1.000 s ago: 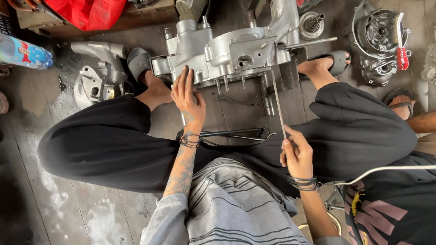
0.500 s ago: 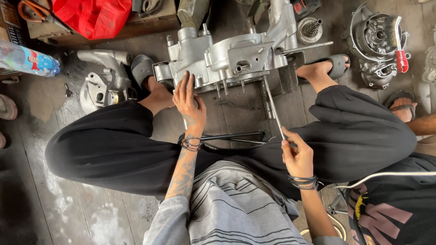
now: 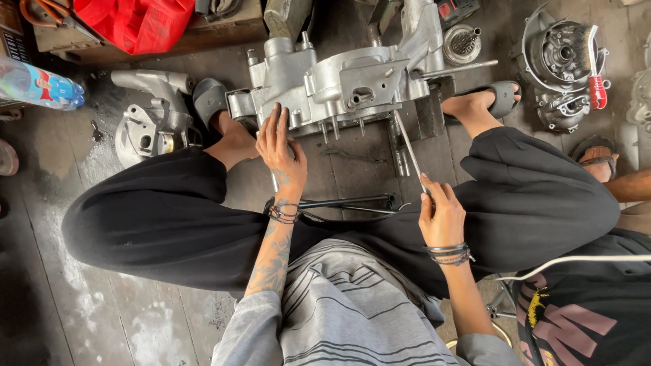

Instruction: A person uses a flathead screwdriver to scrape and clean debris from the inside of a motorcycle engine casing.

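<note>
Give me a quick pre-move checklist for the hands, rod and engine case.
1. Left hand braced flat on the engine case: ok.
2. Right hand gripping the thin metal rod: ok.
3. Rod tip seated at the case's underside: cannot tell, too small.
4. Case held between both sandalled feet: ok.
5. Loose tool lying on the floor between the legs, under the forearms: not ok.

free: floor gap [image 3: 352, 169] between knees | blocked ahead: engine casing [image 3: 346, 81] | sides: feet, black trousers [image 3: 542, 196]
</note>
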